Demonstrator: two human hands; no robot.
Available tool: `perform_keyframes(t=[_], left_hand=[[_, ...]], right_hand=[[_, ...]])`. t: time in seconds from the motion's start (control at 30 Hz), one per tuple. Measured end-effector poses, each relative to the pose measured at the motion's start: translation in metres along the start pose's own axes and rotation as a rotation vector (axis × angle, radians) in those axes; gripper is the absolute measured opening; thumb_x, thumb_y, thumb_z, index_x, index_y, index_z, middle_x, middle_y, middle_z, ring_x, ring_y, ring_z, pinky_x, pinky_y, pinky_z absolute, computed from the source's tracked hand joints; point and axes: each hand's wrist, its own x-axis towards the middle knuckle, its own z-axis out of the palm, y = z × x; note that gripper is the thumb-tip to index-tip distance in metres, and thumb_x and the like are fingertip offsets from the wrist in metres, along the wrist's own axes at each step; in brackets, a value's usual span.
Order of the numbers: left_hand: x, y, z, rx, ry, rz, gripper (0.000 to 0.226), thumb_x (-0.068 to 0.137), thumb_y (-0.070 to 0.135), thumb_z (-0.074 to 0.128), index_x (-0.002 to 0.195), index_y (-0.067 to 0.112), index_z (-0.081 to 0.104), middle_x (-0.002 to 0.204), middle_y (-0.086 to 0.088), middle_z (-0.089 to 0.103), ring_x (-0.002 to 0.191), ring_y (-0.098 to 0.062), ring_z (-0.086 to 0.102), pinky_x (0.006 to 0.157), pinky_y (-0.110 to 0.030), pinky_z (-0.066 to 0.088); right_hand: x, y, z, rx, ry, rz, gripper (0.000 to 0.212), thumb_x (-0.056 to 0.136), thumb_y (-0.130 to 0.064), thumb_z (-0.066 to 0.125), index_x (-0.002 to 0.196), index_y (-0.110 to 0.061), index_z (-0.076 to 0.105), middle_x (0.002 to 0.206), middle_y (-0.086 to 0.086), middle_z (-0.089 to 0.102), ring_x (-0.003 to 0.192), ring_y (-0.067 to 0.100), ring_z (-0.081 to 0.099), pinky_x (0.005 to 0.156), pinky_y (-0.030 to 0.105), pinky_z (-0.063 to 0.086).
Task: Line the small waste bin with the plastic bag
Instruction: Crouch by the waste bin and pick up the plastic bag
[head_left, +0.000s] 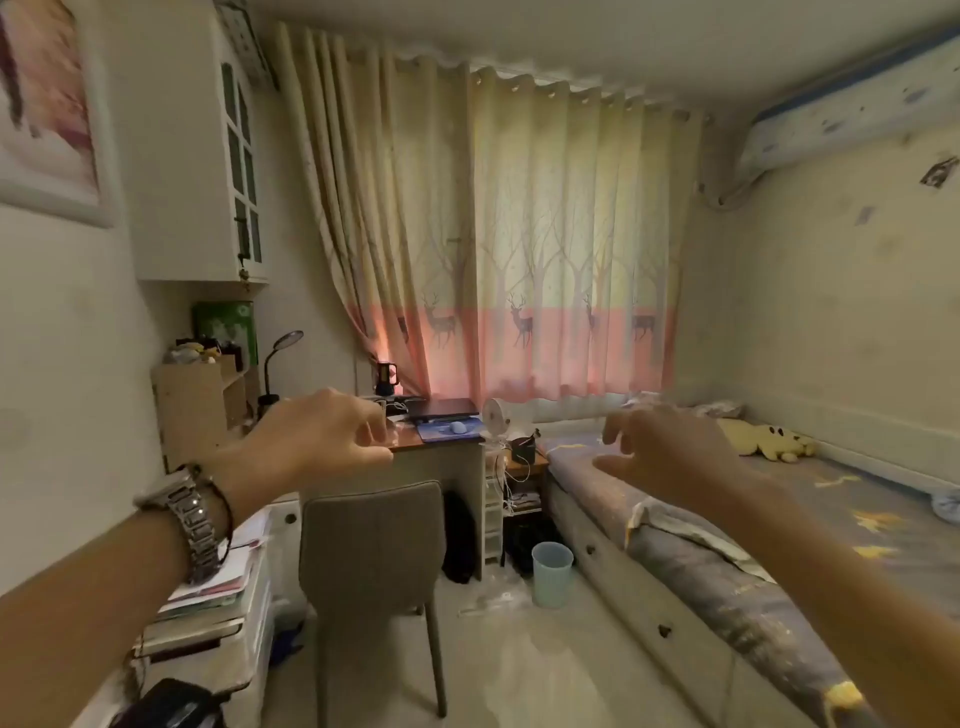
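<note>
A small pale blue waste bin (551, 574) stands upright and unlined on the floor, between the desk and the bed. A crumpled clear plastic bag (493, 598) lies on the floor just left of its base. Both my hands are raised far above them, at desk height. My left hand (322, 441), with a metal watch on the wrist, has its fingers loosely curled and nothing visible in it. My right hand (660, 452) hovers over the bed's near end with fingers spread and empty.
A grey chair (374, 551) stands in front of the desk (441, 447), between me and the bin. The bed (727, 571) runs along the right. Stacked books and papers (218, 597) sit at lower left. Dark bags (460, 535) lie under the desk.
</note>
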Motion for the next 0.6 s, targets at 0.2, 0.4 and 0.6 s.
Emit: perform_keyframes(t=[0.2, 0.4, 0.6], left_hand=[[0.064, -0.068, 0.025, 0.033, -0.024, -0.039, 0.026, 0.081, 0.053, 0.06, 0.097, 0.032, 0.064, 0.094, 0.011, 0.067, 0.084, -0.006, 0.062, 0.077, -0.034, 0.057], [0.129, -0.127, 0.046, 0.076, -0.1, 0.013, 0.026, 0.085, 0.05, 0.058, 0.101, 0.031, 0.064, 0.098, 0.01, 0.067, 0.088, -0.006, 0.061, 0.063, -0.019, 0.045], [0.208, -0.153, 0.097, 0.025, -0.13, 0.049, 0.028, 0.08, 0.055, 0.057, 0.099, 0.035, 0.063, 0.099, 0.013, 0.067, 0.089, -0.011, 0.062, 0.08, -0.036, 0.053]], right_hand=[[0.09, -0.014, 0.052, -0.012, -0.033, 0.046, 0.032, 0.081, -0.045, 0.059, 0.106, -0.024, 0.061, 0.102, 0.0, 0.066, 0.095, 0.02, 0.059, 0.068, 0.031, 0.046], [0.163, -0.031, 0.091, 0.017, -0.035, 0.08, 0.032, 0.08, -0.042, 0.064, 0.106, -0.025, 0.06, 0.103, 0.0, 0.065, 0.096, 0.02, 0.058, 0.075, 0.034, 0.051], [0.207, -0.019, 0.14, 0.005, -0.083, 0.159, 0.029, 0.08, -0.039, 0.064, 0.107, -0.028, 0.06, 0.105, -0.004, 0.067, 0.09, 0.017, 0.062, 0.071, 0.032, 0.052]])
